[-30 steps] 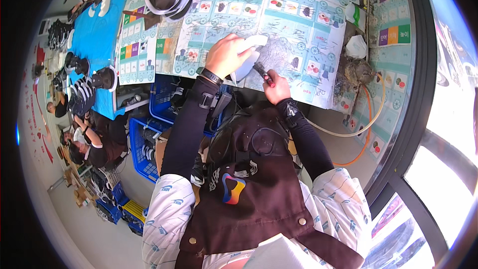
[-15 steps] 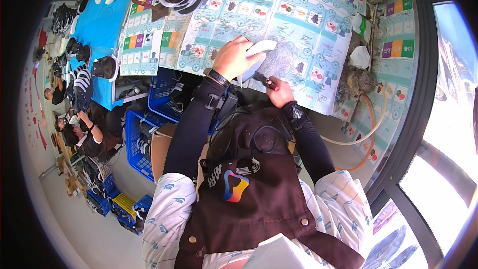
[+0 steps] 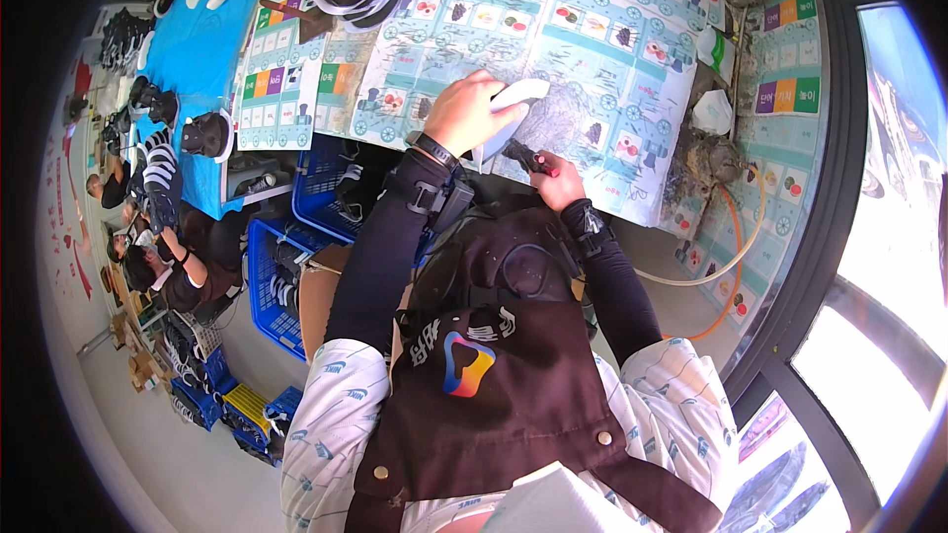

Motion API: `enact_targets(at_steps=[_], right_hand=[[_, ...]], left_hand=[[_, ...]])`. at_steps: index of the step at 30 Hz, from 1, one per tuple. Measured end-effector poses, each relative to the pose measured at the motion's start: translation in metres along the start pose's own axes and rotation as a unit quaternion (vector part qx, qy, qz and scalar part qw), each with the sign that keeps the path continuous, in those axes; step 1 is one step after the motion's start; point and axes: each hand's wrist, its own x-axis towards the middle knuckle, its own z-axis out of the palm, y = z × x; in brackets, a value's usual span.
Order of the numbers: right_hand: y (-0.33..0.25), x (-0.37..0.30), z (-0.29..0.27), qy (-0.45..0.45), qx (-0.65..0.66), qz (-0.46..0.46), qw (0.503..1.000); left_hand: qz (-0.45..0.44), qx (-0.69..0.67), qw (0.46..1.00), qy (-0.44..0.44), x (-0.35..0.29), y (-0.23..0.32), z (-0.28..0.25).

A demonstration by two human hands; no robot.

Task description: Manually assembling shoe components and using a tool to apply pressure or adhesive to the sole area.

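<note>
I note the left hand (image 3: 460, 114) pinching a curved white piece (image 3: 523, 92) over the near edge of the sheet-covered table (image 3: 592, 49); the right hand (image 3: 560, 184) is closed round a dark tool (image 3: 517, 151) just beside it, contact unclear. Risk, I judge: a loose pinch lets the piece twist, and the tool skids toward the left hand. Versus half a second ago: left hand nearly unmoved, less red visible on the tool.

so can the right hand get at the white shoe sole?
Probably yes: the right hand sits close by, its dark handheld tool pointing toward the white shoe sole, and nothing else visible lies between; the left hand covers only part.
</note>
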Motion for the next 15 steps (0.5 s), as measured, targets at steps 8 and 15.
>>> enact_targets(at_steps=[8, 15], right_hand=[[-0.0028, 0.0057, -0.0011, 0.051, -0.036, 0.001, 0.998], [-0.0031, 0.0067, -0.0013, 0.039, -0.04, 0.0, 0.998]], left_hand=[[-0.007, 0.006, 1.0, 0.001, -0.0033, -0.0071, 0.0008], [-0.009, 0.007, 1.0, -0.003, -0.003, -0.0066, 0.0]])
